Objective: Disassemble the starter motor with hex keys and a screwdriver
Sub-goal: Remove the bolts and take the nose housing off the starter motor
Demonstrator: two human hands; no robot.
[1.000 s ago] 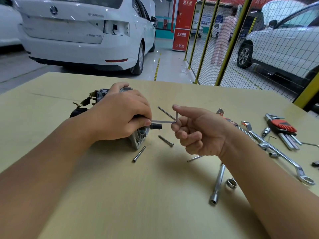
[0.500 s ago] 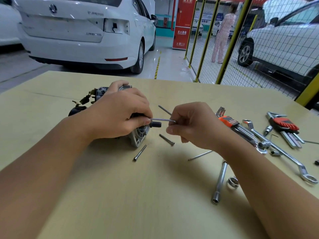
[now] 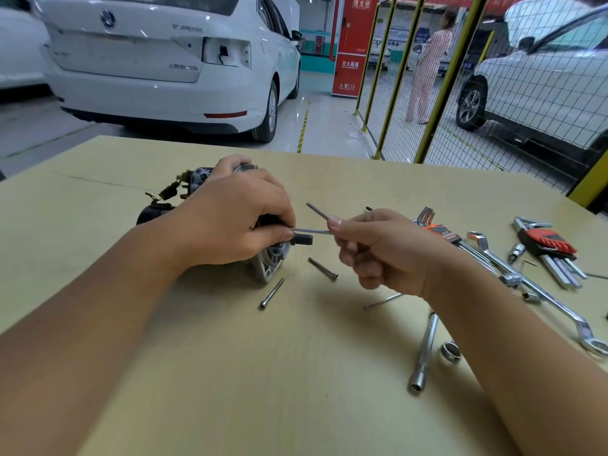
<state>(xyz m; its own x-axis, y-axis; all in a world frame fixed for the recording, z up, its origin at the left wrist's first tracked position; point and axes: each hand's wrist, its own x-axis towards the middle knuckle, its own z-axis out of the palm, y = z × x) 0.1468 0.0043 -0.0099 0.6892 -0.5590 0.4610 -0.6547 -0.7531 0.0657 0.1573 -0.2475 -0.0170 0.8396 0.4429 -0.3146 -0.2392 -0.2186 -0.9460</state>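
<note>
Firmly, the left hand (image 3: 227,222) grips the starter motor (image 3: 268,261) at mid-table, while the right hand (image 3: 378,251) pinches a hex key (image 3: 311,230) whose tip seems seated in the motor's end. Near them lie two loose bolts (image 3: 271,293); farther right, hex key sets (image 3: 544,245) and a wrench (image 3: 533,291).

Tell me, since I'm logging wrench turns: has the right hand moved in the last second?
Yes. The right hand rolled knuckles-up around the hex key, beside the bolt.
</note>
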